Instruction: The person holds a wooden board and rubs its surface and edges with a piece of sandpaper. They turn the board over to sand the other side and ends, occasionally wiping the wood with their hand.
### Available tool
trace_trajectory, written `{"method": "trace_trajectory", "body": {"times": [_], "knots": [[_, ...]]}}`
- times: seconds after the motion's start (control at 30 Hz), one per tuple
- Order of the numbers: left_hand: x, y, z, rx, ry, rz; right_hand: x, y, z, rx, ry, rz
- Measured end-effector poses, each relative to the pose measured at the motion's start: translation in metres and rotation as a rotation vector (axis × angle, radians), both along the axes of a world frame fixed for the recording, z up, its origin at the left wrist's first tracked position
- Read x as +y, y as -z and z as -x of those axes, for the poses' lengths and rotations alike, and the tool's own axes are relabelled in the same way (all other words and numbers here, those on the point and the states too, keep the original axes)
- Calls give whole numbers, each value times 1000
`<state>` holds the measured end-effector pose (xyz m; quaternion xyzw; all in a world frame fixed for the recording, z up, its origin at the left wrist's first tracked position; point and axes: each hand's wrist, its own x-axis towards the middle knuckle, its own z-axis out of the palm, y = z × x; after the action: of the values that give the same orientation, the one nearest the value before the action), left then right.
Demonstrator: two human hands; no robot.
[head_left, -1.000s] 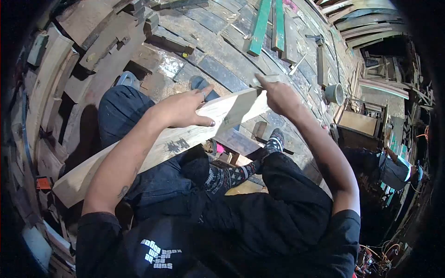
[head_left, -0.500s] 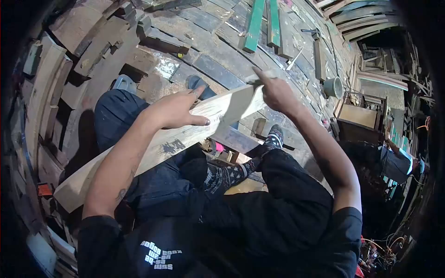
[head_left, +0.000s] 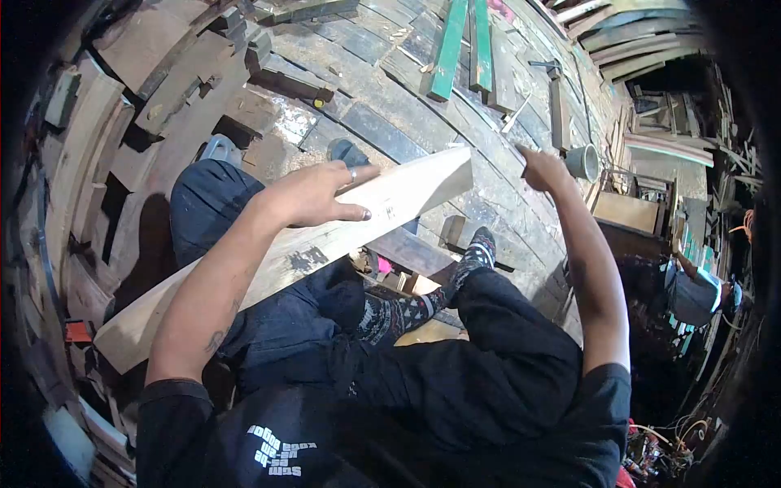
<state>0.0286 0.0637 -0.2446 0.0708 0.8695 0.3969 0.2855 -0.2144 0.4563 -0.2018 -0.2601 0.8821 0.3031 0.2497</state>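
A long pale wooden board (head_left: 350, 224) lies slantwise across my legs, its far end up at the right. Some dark marks and faint pencil-like writing show on its face. My left hand (head_left: 313, 193) grips the board over its upper edge, thumb on the face and a ring on one finger. Off the far end of the board, apart from it, is my right hand (head_left: 545, 171). Its fingers are curled, with one digit pointing up and left. Whatever it may hold is hidden or too small to name.
Green-painted planks (head_left: 447, 53) lie on the plank floor (head_left: 382, 122). A grey bucket (head_left: 582, 162) stands beyond my right hand. Stacked timber (head_left: 106, 163) lines the left side. A wooden piece (head_left: 415, 250) lies under the board. Another person (head_left: 695, 293) is at the far right.
My right hand has moved off the board's far end, out to the right, leaving that end uncovered. My left hand keeps its grip, and the board is nearly unmoved.
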Motion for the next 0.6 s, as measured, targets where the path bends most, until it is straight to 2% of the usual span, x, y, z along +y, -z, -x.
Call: {"method": "trace_trajectory", "body": {"times": [0.07,0.2,0.3,0.33,0.4,0.6], "knots": [[1,3,-2,79,56,-7,3,-4,-6,-31,113,81],[-2,-6,0,13,54,-52,-20,-6,-33,-92,55,279],[-1,-8,1,8,61,-39,-50,-8,-44,-147,25,265],[0,-11,1,-21,54,-14,-56,-9,-48,-187,0,332],[0,-4,1,-12,44,-47,-59,3,-48,-182,-106,284],[0,-11,0,-5,52,-6,-73,12,-47,-204,-88,236]]}}
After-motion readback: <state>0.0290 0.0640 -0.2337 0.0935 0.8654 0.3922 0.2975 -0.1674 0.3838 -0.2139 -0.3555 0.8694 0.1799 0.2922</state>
